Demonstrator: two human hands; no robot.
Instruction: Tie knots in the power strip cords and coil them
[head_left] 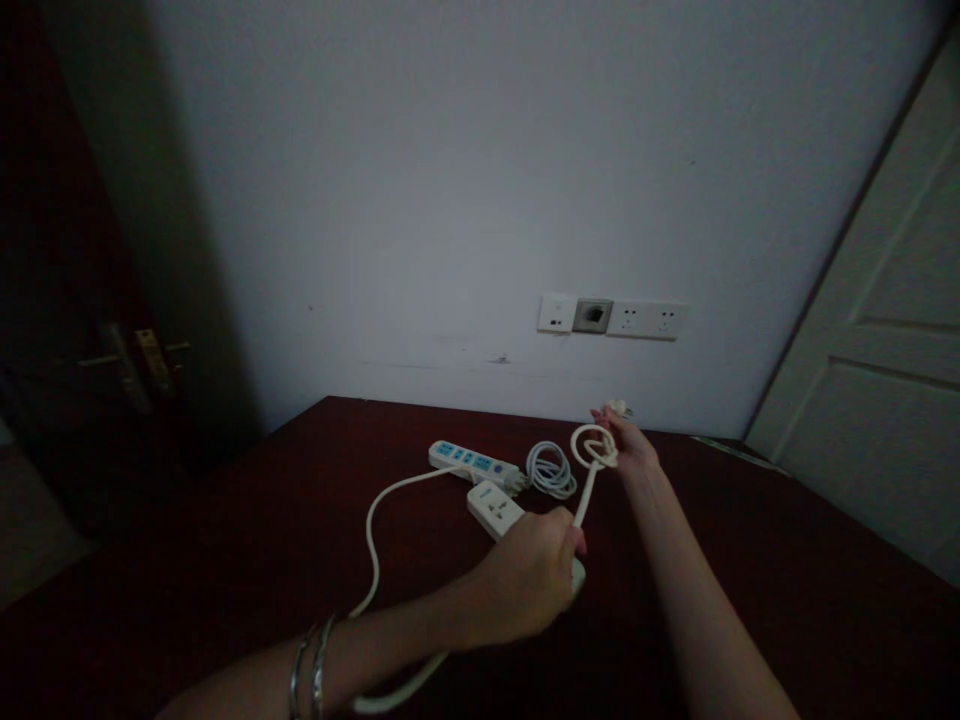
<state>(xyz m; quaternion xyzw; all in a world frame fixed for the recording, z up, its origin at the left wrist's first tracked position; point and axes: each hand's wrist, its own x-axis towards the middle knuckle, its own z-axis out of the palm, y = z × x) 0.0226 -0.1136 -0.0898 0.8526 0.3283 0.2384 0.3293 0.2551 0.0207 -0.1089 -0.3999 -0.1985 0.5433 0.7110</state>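
My left hand [525, 575] is closed on a white cable [586, 492], low over the table. Beneath and behind it lies a white power strip [495, 508], its middle hidden by the hand. The cable runs up into small loose loops [592, 447] at my right hand [628, 450]. That hand's fingers are closed around the cable's plug end, with a pale plug [618, 408] showing above them. Two silvery bracelets [319, 665] circle the left wrist. More white cable [373, 530] curves across the table on the left and passes under the left forearm.
On the dark red table [300, 480] lie a second power strip with blue sockets [469, 460] and a coiled whitish cable [551, 470]. Wall sockets [646, 320] sit above the table's back edge. A dark door with a handle [154, 360] stands left, a pale panelled door [885, 350] right.
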